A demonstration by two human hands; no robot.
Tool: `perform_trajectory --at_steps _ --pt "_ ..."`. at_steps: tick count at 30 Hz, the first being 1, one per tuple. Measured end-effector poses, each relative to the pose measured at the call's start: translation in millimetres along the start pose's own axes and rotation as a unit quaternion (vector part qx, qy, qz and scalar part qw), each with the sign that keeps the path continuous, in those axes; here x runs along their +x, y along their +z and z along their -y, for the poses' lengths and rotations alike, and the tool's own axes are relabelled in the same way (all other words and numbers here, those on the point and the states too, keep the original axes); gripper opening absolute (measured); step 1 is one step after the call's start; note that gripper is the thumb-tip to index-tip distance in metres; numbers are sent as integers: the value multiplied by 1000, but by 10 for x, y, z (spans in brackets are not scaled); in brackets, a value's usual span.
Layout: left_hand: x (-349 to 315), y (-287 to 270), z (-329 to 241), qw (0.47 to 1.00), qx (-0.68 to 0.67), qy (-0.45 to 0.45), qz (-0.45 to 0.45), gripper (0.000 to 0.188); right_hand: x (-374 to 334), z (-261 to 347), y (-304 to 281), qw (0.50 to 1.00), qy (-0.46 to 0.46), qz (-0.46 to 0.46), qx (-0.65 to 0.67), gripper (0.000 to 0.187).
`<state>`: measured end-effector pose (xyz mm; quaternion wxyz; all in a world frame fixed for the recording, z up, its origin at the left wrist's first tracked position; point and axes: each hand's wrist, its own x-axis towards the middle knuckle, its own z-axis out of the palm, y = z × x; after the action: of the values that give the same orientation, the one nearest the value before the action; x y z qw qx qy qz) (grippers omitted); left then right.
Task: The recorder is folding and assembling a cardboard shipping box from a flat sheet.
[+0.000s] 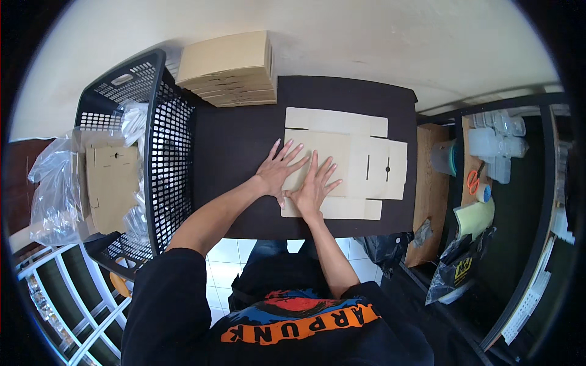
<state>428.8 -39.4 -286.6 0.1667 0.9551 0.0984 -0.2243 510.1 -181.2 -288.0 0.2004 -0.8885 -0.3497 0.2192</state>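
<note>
An unfolded cardboard box blank [360,161] lies flat on the dark tabletop [229,140]. It is light brown, with slots, side flaps and a small round hole near its right end. My left hand [279,169] rests at the blank's left edge, fingers spread and pointing up and to the right. Beside it, my right hand [314,186] presses flat on the left part of the blank, its fingers apart. The two hands are close together near the thumbs. Neither hand grips anything.
Folded cardboard boxes [229,67] are stacked at the back left. A black plastic basket [171,146] on the left holds plastic bags [58,189] and a cardboard piece [113,189]. On the right, a shelf carries clear containers [497,143], orange-handled scissors [473,182] and a tape roll [484,193].
</note>
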Motion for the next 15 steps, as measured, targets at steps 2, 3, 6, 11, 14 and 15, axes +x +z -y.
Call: perform_trajectory --at_steps 2,3,6,11,14,15 --pt "-15 0 -10 1000 -2 -6 13 166 -41 -77 33 1000 -4 -7 8 156" --pt "-28 16 -32 999 -9 -17 30 167 -78 -136 -1 1000 -9 -6 15 157" --pt "-22 -24 6 999 0 -24 21 169 -35 -255 -160 999 49 -21 9 157" --pt "-75 -109 -36 1000 7 -12 20 170 -52 -753 -530 988 116 -96 -32 161" --pt "-60 -97 18 1000 0 -11 9 170 -68 -1095 -629 986 129 -102 -28 158" --pt "-74 -68 14 1000 -14 -9 6 171 -107 -1109 -648 987 131 -89 -39 147"
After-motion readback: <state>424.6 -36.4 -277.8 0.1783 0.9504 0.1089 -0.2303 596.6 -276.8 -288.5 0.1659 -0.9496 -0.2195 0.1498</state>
